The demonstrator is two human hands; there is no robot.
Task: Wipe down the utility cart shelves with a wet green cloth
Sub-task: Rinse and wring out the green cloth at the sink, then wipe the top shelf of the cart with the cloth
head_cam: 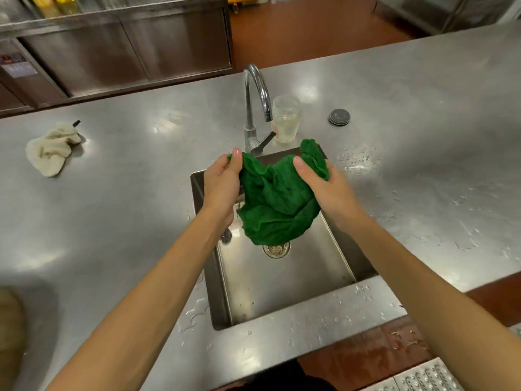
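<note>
A crumpled green cloth (277, 198) hangs over the steel sink (284, 280), held up between both hands. My left hand (222, 183) pinches its left edge between thumb and fingers. My right hand (322, 184) grips the right side, thumb on top and fingers curled behind the fabric. The cloth's lower folds dangle just above the sink drain (276, 248). The tap spout (258, 91) stands behind the cloth, and no water stream is visible. No utility cart is in view.
A steel counter (127, 207) surrounds the sink, with water drops on its right and front. A beige rag (53, 149) lies at the left. A clear jar (286, 118) and a round dark lid (339, 117) stand behind the sink. A scouring pad (226, 236) sits in the sink.
</note>
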